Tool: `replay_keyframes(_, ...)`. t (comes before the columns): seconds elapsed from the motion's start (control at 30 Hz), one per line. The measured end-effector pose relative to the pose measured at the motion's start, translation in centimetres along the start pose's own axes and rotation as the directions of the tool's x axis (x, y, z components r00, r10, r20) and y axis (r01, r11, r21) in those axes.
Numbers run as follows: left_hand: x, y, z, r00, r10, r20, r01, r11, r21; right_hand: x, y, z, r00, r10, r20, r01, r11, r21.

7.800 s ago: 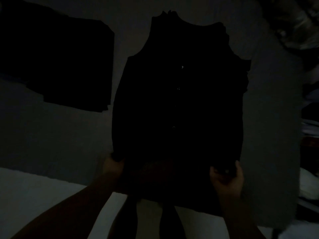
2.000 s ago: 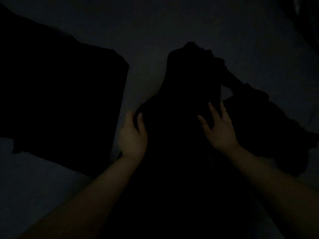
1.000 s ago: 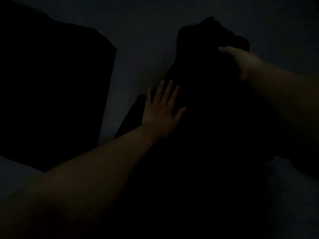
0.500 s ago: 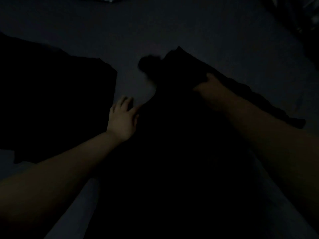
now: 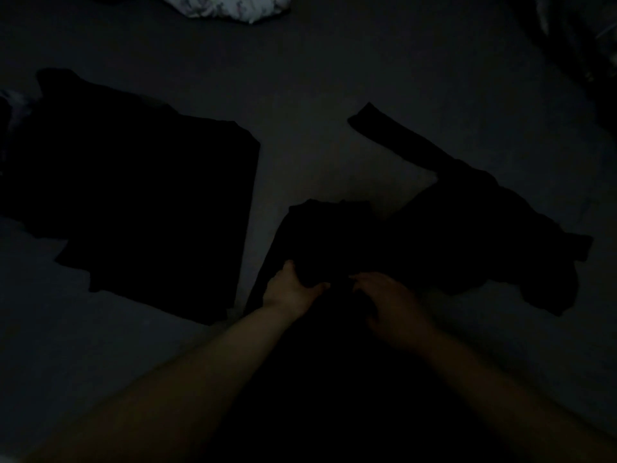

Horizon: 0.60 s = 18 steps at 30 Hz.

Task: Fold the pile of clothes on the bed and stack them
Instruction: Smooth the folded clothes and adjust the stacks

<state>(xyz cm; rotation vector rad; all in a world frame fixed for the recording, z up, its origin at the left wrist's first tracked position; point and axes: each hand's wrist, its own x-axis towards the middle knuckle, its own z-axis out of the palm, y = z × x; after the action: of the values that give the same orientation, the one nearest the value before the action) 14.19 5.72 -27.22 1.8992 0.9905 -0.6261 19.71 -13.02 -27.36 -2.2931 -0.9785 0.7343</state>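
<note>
Both hands have drawn back to the near fold; left hand (image 5: 289, 289) grips the soft, limp dark garment (image 5: 337, 235), right hand's (image 5: 390, 302) grip unclear.

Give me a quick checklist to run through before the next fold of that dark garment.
1. Left hand grips the dark garment: ok.
2. Right hand holds it too: cannot tell, too dark.
3. Sleeve tucked in: not ok, it trails out across the bed.
4. Folded stack lies apart, to the left: ok.
5. Garment flat, without creases: cannot tell.
</note>
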Motion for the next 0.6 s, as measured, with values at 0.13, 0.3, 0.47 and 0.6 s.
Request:
replay_keyframes(0.13, -0.2, 0.8, -0.8, 0.994, 0.054, -0.095, -0.080, 0.951, -0.297, 0.7, -2.2, -0.9, 0.969, 0.149, -0.197, -0.059, 0.915, 0.399)
replay_keyframes(0.3, 0.5, -0.8, -3.2, 0.994, 0.089, 0.056, -0.093, 0.992, 0.088, 0.2, -1.3, -2.3, 0.923, 0.099, 0.371, -0.107, 0.994, 0.001)
replay_keyframes(0.47, 1.5, 0.8, -4.2, 0.946, 0.243, -0.216, -0.130, 0.892, 0.432, 4.2, -1.0, -5.1, 0.956, 0.280, -0.094, -0.252, 0.939, 0.234)
replay_keyframes(0.6, 3.8, 5.1, -4.7, 0.789, 0.609, -0.082, -0.428, 0.640, 0.638, 7.4, 0.1, -5.5, 0.902, 0.351, -0.252, -0.374, 0.926, -0.049)
